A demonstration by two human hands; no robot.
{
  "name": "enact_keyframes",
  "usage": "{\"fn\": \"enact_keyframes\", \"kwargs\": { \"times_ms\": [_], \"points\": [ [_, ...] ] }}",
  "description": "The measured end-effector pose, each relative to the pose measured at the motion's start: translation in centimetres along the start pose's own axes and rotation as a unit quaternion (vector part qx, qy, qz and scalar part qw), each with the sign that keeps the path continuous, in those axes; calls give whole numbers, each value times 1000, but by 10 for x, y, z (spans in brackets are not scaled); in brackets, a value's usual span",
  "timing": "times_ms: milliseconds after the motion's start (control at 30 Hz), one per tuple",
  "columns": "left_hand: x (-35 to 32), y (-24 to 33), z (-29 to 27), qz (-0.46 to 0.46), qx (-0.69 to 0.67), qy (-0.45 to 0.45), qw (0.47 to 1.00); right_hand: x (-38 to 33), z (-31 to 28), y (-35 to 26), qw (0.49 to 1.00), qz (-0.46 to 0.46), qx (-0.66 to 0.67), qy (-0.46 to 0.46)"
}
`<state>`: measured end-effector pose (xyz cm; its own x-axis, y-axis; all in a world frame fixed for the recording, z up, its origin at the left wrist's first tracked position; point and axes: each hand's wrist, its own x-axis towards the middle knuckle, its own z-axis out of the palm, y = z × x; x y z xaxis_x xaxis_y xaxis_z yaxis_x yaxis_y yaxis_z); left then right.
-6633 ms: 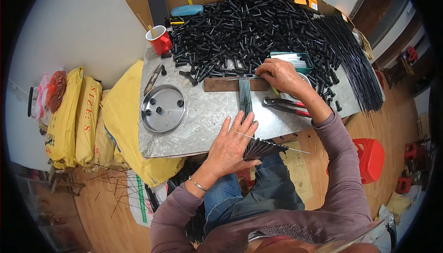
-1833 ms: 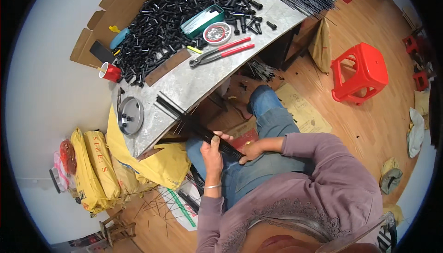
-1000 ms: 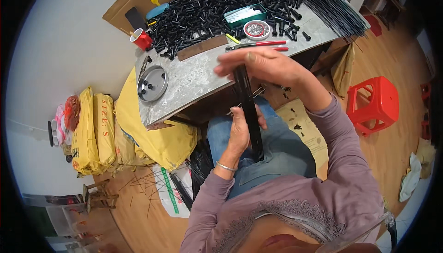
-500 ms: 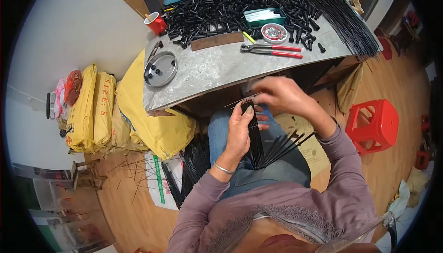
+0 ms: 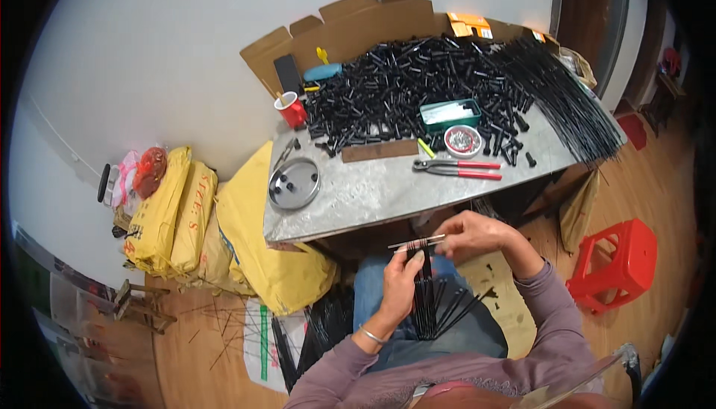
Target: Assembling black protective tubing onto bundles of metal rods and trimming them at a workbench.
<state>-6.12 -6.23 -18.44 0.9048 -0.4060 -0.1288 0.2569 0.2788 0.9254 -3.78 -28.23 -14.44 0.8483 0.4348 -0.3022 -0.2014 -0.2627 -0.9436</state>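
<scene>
Both hands' grip point(image 5: 436, 256) closed on black rods point(image 5: 432, 301); round tin point(image 5: 462, 141) of small metal bits.

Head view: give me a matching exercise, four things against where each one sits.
Things:
1. red cup
2. pliers
3. round metal tray
4. bundle of thin black rods

Places:
A. in both hands, over the lap
B. table's left end, near the front edge
C. beside the cardboard box
D. table middle, below the round tin

Pairs: 1-C, 2-D, 3-B, 4-A

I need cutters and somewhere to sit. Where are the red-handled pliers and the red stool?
red-handled pliers point(image 5: 456, 169), head view, on the handles.
red stool point(image 5: 616, 263), head view, on its seat top.
</scene>
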Motion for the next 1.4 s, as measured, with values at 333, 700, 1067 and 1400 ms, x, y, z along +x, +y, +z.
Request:
{"fn": "enact_keyframes", "kwargs": {
  "times_ms": [333,700,1067,1400],
  "points": [
    [20,31,-15,-96,180,-34,978,28,85,41,939,-56,339,-5],
    [222,161,5,-25,404,-212,889,30,77,55,837,-23,547,-11],
    [489,116,68,367,676,13,639,54,52,105,763,23,644,-38],
    [531,121,93,336,797,11,502,54,42,122,735,-21,675,-62]
  ]
}}
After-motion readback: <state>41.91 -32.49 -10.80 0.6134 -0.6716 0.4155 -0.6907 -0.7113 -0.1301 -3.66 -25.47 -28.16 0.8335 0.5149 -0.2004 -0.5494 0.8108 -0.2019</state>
